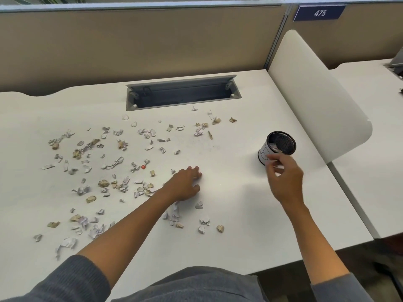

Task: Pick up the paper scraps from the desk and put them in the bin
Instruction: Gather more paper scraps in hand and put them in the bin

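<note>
- Paper scraps (102, 184), white, mauve and tan, lie strewn over the left and middle of the white desk (235, 214), from near the front edge back to the grey cable hatch (183, 92).
- One tiny red bit (143, 166) sits among them, left of centre.
- The left hand (185, 184) lies palm down on the desk at the right fringe of the scatter, fingers stretched flat and close together, gripping nothing; more scraps lie just beside its wrist and under the forearm.
- A few loose scraps (205, 221) rest nearer the front edge, between the two arms.
- The right hand (285, 177) hangs just in front of the bin, fingers bent loosely; whether they pinch any paper I cannot tell, as they are blurred.
- The bin (277, 147), a small round mesh pot with a white wrap, stands upright at the right of the desk, near the white side divider (316, 101), with some paper visible inside.
</note>
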The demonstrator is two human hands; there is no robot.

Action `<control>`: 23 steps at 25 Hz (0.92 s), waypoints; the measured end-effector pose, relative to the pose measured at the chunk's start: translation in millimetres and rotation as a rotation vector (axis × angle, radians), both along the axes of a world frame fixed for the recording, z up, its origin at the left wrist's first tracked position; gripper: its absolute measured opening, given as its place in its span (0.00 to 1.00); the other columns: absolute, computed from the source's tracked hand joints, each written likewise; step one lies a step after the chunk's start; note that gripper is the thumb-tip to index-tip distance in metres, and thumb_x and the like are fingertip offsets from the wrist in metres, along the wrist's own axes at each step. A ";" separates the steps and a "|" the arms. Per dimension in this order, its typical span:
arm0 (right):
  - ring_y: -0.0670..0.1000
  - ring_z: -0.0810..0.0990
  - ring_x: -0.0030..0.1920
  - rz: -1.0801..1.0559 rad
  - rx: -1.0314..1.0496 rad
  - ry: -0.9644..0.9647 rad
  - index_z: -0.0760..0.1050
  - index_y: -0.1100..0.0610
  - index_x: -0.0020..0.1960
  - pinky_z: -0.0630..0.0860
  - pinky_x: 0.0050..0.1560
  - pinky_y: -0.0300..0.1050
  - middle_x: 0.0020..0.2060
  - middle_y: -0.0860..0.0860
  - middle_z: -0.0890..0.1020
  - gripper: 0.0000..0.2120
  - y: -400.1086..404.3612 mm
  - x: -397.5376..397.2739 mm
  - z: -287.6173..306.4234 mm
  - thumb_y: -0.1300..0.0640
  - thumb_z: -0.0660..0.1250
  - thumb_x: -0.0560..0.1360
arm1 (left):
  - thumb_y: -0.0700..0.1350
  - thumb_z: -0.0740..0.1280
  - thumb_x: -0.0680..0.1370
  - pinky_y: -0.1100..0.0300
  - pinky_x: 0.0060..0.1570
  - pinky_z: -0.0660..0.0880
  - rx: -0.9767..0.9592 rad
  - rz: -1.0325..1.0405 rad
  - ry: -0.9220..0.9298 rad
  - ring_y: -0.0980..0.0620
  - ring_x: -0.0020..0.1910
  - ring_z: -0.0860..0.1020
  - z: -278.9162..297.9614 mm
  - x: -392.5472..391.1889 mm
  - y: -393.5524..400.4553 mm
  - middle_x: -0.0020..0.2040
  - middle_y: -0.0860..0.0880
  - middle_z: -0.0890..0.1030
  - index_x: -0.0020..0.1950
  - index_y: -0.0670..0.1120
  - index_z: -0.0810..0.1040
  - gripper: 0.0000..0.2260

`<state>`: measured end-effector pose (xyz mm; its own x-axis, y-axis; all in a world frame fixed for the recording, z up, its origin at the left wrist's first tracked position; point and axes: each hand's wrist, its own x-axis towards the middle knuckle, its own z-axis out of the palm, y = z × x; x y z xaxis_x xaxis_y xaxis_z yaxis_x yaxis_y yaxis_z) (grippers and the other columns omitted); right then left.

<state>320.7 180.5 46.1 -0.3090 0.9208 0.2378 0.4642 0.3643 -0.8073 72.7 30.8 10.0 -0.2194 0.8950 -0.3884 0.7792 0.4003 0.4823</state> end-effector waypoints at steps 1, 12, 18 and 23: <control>0.41 0.80 0.43 0.074 -0.042 -0.029 0.80 0.55 0.53 0.74 0.42 0.27 0.48 0.48 0.81 0.08 -11.6 0.3 -4.7 0.64 0.69 0.76 | 0.48 0.65 0.78 0.56 0.71 0.63 0.042 0.029 -0.053 0.51 0.73 0.67 2.1 2.3 -3.1 0.75 0.51 0.68 0.72 0.49 0.71 0.21; 0.44 0.77 0.46 0.566 -0.376 -0.376 0.78 0.44 0.55 0.80 0.45 0.38 0.48 0.41 0.75 0.21 -112.7 5.9 -51.0 0.43 0.79 0.65 | 0.58 0.80 0.61 0.59 0.62 0.72 0.038 -0.317 -0.095 0.57 0.67 0.63 -4.4 33.3 -61.4 0.70 0.54 0.59 0.74 0.51 0.64 0.45; 0.44 0.78 0.45 0.627 -0.353 -0.414 0.81 0.47 0.52 0.79 0.47 0.38 0.48 0.43 0.76 0.13 -119.6 0.4 -54.7 0.49 0.78 0.69 | 0.49 0.78 0.67 0.56 0.48 0.76 0.065 -0.260 -0.177 0.54 0.46 0.74 -7.7 45.3 -57.4 0.58 0.53 0.68 0.66 0.49 0.74 0.29; 0.44 0.79 0.44 0.606 -0.327 -0.425 0.81 0.47 0.47 0.78 0.48 0.37 0.45 0.42 0.77 0.04 -117.9 -2.0 -54.1 0.52 0.73 0.73 | 0.45 0.75 0.70 0.59 0.45 0.76 0.088 -0.228 -0.195 0.55 0.41 0.76 -5.9 48.1 -53.6 0.47 0.52 0.73 0.55 0.48 0.82 0.14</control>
<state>318.7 62.7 -8.0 -0.7800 0.5672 -0.2643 0.5529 0.4268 -0.7157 120.8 -22.8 4.1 0.0620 0.9445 -0.3226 0.7337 0.1760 0.6563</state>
